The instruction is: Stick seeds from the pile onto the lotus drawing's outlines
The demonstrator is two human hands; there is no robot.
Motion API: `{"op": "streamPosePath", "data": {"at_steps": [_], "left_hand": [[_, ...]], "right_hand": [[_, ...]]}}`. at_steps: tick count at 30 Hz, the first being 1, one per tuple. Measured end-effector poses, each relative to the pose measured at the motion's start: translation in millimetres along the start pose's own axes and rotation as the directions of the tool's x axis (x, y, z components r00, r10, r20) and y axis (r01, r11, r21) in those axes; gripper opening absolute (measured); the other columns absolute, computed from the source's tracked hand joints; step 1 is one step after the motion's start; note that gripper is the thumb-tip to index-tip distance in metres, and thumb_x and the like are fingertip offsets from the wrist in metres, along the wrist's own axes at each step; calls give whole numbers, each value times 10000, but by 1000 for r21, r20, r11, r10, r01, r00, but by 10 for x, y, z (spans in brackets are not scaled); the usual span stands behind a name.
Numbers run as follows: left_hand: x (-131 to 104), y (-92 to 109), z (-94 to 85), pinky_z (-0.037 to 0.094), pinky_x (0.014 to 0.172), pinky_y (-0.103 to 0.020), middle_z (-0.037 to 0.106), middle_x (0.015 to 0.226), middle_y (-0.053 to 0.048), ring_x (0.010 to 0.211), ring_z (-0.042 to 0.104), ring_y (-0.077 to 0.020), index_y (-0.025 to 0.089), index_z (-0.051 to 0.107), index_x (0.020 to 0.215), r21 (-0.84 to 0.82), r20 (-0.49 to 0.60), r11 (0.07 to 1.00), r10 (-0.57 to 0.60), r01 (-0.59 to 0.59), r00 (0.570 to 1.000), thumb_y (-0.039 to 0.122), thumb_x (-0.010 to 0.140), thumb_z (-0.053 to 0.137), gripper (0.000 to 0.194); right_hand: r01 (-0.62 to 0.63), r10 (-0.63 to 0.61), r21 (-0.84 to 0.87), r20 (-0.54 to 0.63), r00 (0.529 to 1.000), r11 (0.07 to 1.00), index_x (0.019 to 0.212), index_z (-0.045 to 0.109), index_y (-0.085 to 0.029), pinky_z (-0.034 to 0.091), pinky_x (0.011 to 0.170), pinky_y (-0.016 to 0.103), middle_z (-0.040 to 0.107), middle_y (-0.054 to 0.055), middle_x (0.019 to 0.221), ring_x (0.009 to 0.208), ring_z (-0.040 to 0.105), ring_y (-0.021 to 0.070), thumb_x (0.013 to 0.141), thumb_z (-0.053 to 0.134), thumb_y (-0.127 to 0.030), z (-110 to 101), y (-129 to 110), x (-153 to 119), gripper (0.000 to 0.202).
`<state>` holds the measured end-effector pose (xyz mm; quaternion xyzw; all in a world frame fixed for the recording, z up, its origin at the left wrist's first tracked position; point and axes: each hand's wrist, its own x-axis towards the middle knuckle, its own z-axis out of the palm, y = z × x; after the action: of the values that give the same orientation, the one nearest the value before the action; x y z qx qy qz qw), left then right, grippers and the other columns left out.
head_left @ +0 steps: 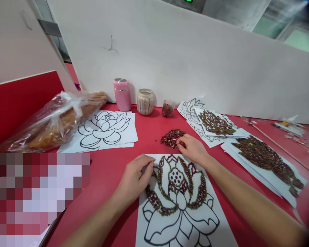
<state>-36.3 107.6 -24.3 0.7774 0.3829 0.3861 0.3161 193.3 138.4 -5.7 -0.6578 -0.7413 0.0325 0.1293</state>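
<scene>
A white sheet [167, 226] with a black lotus outline lies in front of me on the red table. Dark red and green beads line its upper petals. My left hand [139, 173] rests at the sheet's upper left edge, thumb and forefinger pinched together; anything between them is too small to make out. Beyond the sheet is a loose pile of dark beads [171, 138]. My right hand [192, 146] touches the pile's right side with fingertips together, and what they hold, if anything, cannot be made out.
Along the white partition stand a pink canister [122, 95], a ribbed jar [145, 102] and a small cup of beads [168, 109]. Lotus sheets [108, 129] and a plastic-wrapped bundle [59, 125] lie left; bead-covered sheets [267, 161] lie right.
</scene>
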Motion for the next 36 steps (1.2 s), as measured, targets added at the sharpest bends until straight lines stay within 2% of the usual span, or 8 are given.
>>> {"op": "streamPosePath", "data": {"at_steps": [9, 13, 16, 20, 23, 25, 29, 36], "left_hand": [[-8, 4, -7, 414, 631, -238, 571, 709, -16, 681, 536, -133, 166, 591, 801, -5, -16, 1000, 15, -15, 1000, 205, 853, 422, 181], [-15, 6, -10, 420, 619, -239, 578, 710, -20, 669, 541, -134, 165, 595, 804, 7, -22, 1000, 17, -17, 1000, 208, 847, 422, 184], [-13, -2, -5, 417, 611, -239, 577, 712, -26, 657, 538, -134, 155, 601, 809, 21, -31, 1000, 21, -20, 999, 211, 839, 431, 182], [-8, -14, 3, 411, 624, -248, 570, 707, -23, 664, 533, -139, 156, 605, 802, 10, -24, 1000, 0, 0, 1000, 233, 837, 439, 186], [-2, -19, 12, 411, 633, -250, 580, 716, -17, 673, 536, -140, 163, 609, 803, 23, -30, 1000, 4, -3, 1000, 248, 834, 448, 184], [1, -21, 19, 413, 635, -249, 589, 725, -17, 677, 541, -141, 165, 612, 805, 32, -34, 999, 5, -4, 999, 256, 832, 453, 185], [-5, -20, 21, 417, 638, -251, 596, 737, -22, 687, 547, -143, 162, 616, 807, 23, -30, 1000, 0, 0, 1000, 257, 834, 451, 192], [-16, -34, 16, 419, 650, -251, 608, 758, -23, 711, 558, -149, 170, 619, 807, 36, -25, 999, -5, 6, 1000, 259, 836, 446, 196]], "right_hand": [[-9, 10, -20, 9, 1000, 1000, 683, 541, -186, 316, 578, 244, 541, 40, 762, 690, 509, 149, 771, 465, -209, 33, -13, 106, 118], [-10, 11, 58, -20, 1000, 998, 762, 493, -184, 348, 610, 251, 543, 48, 809, 711, 514, 151, 834, 386, -222, -38, 36, 38, 135], [2, 1, 144, -22, 1000, 990, 801, 440, -192, 373, 621, 244, 537, 21, 778, 686, 506, 135, 872, 337, -242, -126, 65, -140, 134], [38, -42, 260, 8, 999, 965, 821, 421, -200, 393, 632, 236, 527, 7, 783, 691, 497, 122, 889, 337, -259, -218, 25, -530, 123], [106, -132, 410, 35, 991, 906, 806, 426, -200, 410, 686, 254, 524, 30, 856, 775, 503, 133, 891, 346, -245, -249, -37, -846, 125], [147, -197, 450, 67, 978, 881, 794, 434, -199, 413, 755, 275, 510, 50, 925, 886, 497, 150, 886, 365, -229, -263, -74, -1016, 119], [239, -319, 381, 160, 934, 893, 785, 475, -188, 390, 846, 315, 488, 67, 991, 993, 461, 167, 865, 405, -182, -312, -131, -1185, 107], [426, -459, 176, 261, 849, 888, 797, 517, -178, 379, 831, 338, 515, 55, 1068, 988, 445, 176, 846, 427, -144, -342, -169, -1146, 108]]}}
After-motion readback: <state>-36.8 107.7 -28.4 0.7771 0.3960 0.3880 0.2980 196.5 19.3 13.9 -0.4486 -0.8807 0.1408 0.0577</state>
